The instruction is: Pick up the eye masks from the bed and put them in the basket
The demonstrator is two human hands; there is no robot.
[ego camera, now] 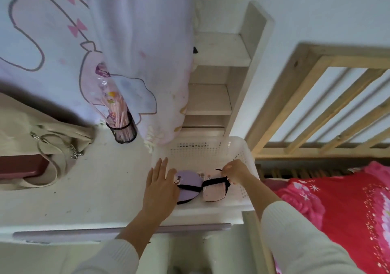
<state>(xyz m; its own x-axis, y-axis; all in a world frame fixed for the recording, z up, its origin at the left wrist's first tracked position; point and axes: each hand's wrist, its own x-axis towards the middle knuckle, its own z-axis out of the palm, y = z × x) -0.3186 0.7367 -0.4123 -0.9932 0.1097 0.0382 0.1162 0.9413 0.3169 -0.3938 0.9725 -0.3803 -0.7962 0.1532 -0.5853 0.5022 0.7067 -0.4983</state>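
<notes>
A white perforated basket (213, 147) stands on the white desk next to the bed. Inside it lie a purple eye mask (188, 182) and a pale pink eye mask (213, 193), both crossed by a black elastic strap (214, 182). My left hand (160, 189) rests flat with fingers spread on the basket's left rim, touching the purple mask's edge. My right hand (236, 172) is inside the basket, fingers pinched on the black strap at the pink mask's right end.
The bed with a red and pink blanket (337, 210) is at the right, below a wooden slatted rail (316, 109). On the desk (95, 189) are a black mesh cup of sticks (124, 130) and a beige bag (42, 147). A printed curtain (105, 41) hangs behind.
</notes>
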